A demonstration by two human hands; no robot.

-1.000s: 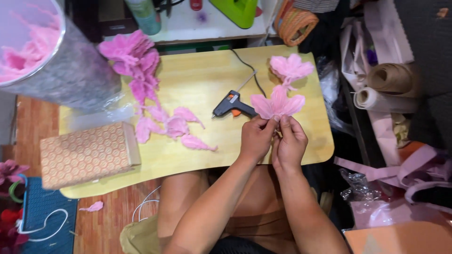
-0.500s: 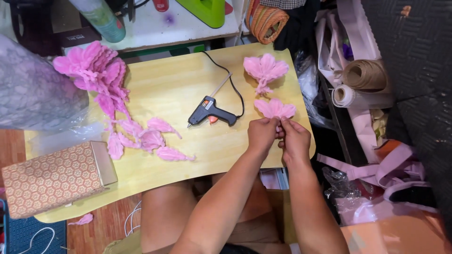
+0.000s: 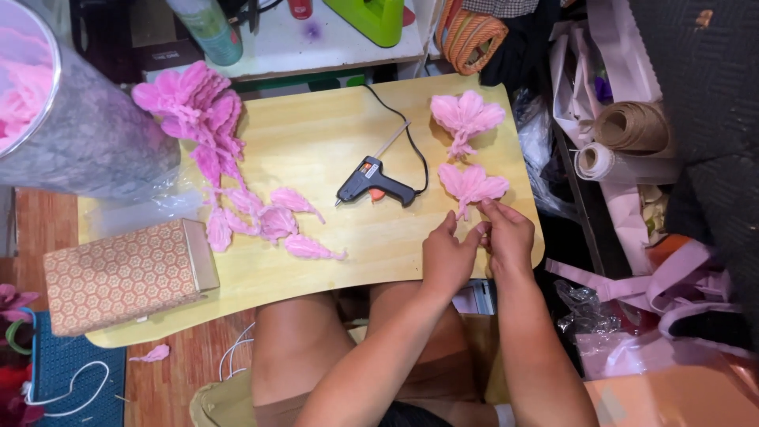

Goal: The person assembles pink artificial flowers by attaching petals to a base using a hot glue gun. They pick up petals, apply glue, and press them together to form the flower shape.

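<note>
A pink paper flower lies on the low wooden table near its right edge. My right hand pinches its stem end with fingertips. My left hand sits just beside it, fingers curled toward the same stem. A second, finished pink flower lies farther back. A black glue gun with an orange trigger rests in the table's middle, its cord running to the back. Loose pink petals lie scattered left of centre, trailing from a bigger pile of petals.
A patterned box sits at the table's front left. A large clear bag with pink material stands at far left. Rolls of brown paper and pink ribbon crowd the right side. My bare knees are under the table.
The flower has gone from being held up in both hands to lying on the table. My hands have drawn slightly back toward me. The camera view shifted.
</note>
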